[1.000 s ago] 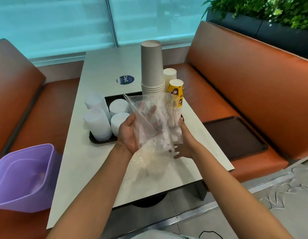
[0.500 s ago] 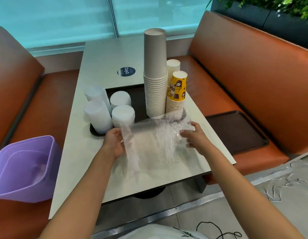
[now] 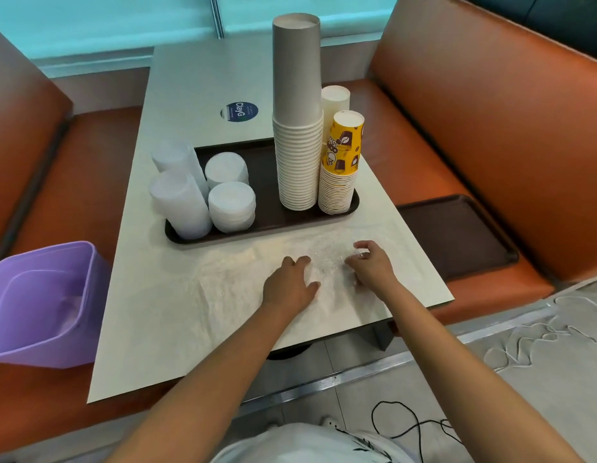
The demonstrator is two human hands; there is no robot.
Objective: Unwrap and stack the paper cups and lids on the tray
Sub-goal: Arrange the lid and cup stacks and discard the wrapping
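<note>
A dark tray (image 3: 267,225) on the table holds a tall grey cup stack (image 3: 297,108), a shorter yellow printed cup stack (image 3: 340,165) and a white cup stack (image 3: 335,98) behind it. On its left stand two wrapped lid stacks (image 3: 180,202) and two bare lid stacks (image 3: 232,205). Clear plastic wrap (image 3: 327,272) lies flat on the table in front of the tray. My left hand (image 3: 290,285) presses on the wrap with spread fingers. My right hand (image 3: 370,265) pinches its right part with curled fingers.
A purple bin (image 3: 39,302) sits on the left orange bench. A second dark tray (image 3: 457,238) lies on the right bench. A round blue sticker (image 3: 239,111) marks the table behind the tray. Cables lie on the floor at lower right.
The wrap was held up in both hands; now it lies on the table in front of the tray, with both hands lowered onto it and closer together.
</note>
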